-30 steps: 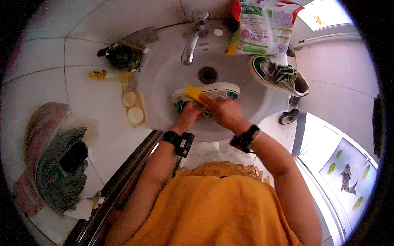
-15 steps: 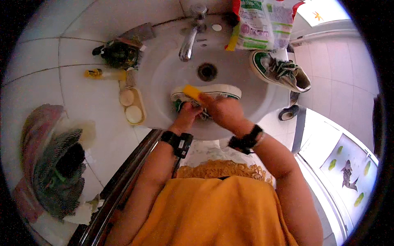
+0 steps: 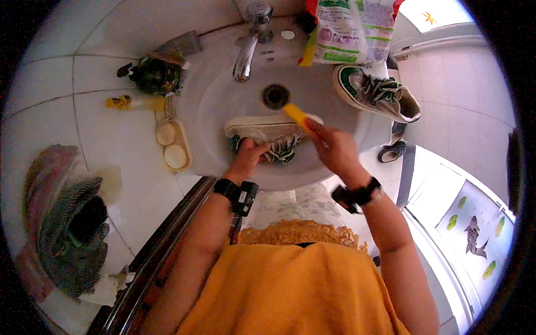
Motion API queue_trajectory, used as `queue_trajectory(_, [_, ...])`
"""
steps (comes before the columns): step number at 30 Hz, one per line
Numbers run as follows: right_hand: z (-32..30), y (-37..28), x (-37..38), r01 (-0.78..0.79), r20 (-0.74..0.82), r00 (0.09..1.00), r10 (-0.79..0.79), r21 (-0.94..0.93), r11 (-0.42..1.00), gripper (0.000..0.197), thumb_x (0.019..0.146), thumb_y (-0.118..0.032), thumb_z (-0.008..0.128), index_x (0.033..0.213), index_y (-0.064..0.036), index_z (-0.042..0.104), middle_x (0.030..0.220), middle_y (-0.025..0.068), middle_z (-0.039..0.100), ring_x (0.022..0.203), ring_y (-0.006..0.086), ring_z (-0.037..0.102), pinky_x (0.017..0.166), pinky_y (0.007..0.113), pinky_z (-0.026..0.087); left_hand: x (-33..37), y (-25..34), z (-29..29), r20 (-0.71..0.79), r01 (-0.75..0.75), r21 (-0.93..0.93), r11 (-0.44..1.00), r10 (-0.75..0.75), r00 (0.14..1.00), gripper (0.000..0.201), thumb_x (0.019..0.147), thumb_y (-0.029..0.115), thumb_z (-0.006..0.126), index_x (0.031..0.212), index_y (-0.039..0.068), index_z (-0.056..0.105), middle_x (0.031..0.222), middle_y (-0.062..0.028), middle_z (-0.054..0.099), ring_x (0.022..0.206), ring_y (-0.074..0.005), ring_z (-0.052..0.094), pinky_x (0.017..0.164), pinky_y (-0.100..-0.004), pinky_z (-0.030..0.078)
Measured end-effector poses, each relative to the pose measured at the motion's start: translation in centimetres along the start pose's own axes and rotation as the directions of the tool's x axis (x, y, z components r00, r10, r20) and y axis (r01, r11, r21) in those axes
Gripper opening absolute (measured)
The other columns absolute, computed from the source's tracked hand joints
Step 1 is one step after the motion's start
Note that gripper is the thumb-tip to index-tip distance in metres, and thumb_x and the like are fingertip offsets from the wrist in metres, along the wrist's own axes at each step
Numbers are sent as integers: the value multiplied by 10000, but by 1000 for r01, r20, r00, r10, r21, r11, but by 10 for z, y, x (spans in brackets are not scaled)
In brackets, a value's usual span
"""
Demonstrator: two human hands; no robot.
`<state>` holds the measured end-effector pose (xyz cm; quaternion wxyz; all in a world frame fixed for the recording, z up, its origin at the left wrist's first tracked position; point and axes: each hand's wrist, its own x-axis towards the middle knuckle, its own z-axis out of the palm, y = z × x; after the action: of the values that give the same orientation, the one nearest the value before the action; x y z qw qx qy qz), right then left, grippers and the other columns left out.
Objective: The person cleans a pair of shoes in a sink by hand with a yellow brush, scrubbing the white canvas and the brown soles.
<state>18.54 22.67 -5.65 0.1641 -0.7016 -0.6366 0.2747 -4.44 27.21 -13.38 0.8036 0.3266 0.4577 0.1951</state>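
Note:
A white canvas sneaker with green trim and dark laces [image 3: 262,131] lies on its side in the white sink [image 3: 206,106], its pale sole edge toward the drain. My left hand [image 3: 245,159] is closed on its heel end, at the near side. In my right hand [image 3: 335,148] is a yellow brush [image 3: 297,116], a narrow bar whose bristles do not show. Its far tip reaches past the sole edge, close to the drain [image 3: 276,96]. Whether the brush touches the shoe, I cannot tell. A matching sneaker [image 3: 379,92] rests on the sink's right rim.
A chrome faucet [image 3: 245,58] stands over the basin. Behind the second sneaker is a printed plastic bag [image 3: 352,33]. To the left are a soap dish [image 3: 173,142], a yellow-capped bottle [image 3: 131,103], a dark bottle [image 3: 153,75] and a heap of cloths [image 3: 67,223].
My right hand has moved right with the brush, which has swung off the middle of the shoe toward its right end. My left hand keeps its hold on the sneaker.

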Motion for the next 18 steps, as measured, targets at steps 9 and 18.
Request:
queue_trajectory(9, [7,-5,15,-135,-112,984,136,16,991,243,830,-217,567,1055,-147,624,699,169,600,609,351,580,541,400,470,12,-15,-6,-53,60,1,998,-60,997,344,802,159,591,1103,19,499,982,-28,586,812,-115,548,706,-263,444])
queue_trajectory(18, [-12,24,-1,-146,-35,988,153,150,978,245,815,-206,581,1049,-154,636,763,165,615,655,350,587,590,385,480,2,-1,6,-109,80,71,994,-72,991,282,813,179,576,1061,58,515,882,5,576,698,-79,513,616,-225,413])
